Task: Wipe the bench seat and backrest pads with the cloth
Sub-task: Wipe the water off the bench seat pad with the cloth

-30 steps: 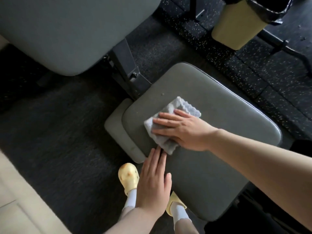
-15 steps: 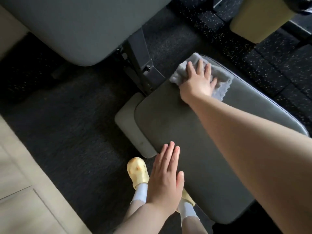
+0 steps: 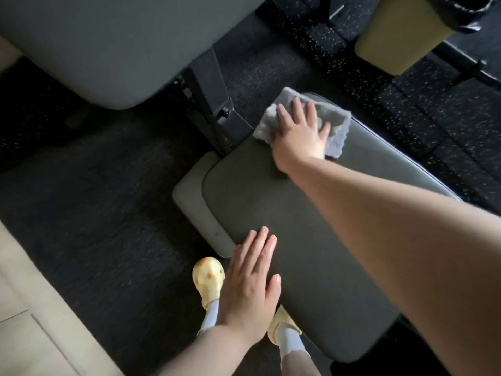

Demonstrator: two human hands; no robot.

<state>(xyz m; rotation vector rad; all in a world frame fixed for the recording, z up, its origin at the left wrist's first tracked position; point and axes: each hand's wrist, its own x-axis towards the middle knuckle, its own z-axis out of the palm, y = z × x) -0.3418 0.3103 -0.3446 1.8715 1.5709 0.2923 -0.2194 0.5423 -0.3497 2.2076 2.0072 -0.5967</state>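
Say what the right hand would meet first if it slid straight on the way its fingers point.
The right hand presses the cloth flat at the seat pad far edge, fingers pointing past it. Beyond looks free: only dark floor below, though depth is unclear.

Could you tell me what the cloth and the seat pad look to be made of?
Cloth: pale grey, fuzzy, with a wavy edge, probably microfibre. Seat pad: smooth grey-green cover with a dull sheen and a rounded, piped edge, likely vinyl or faux leather over padding.
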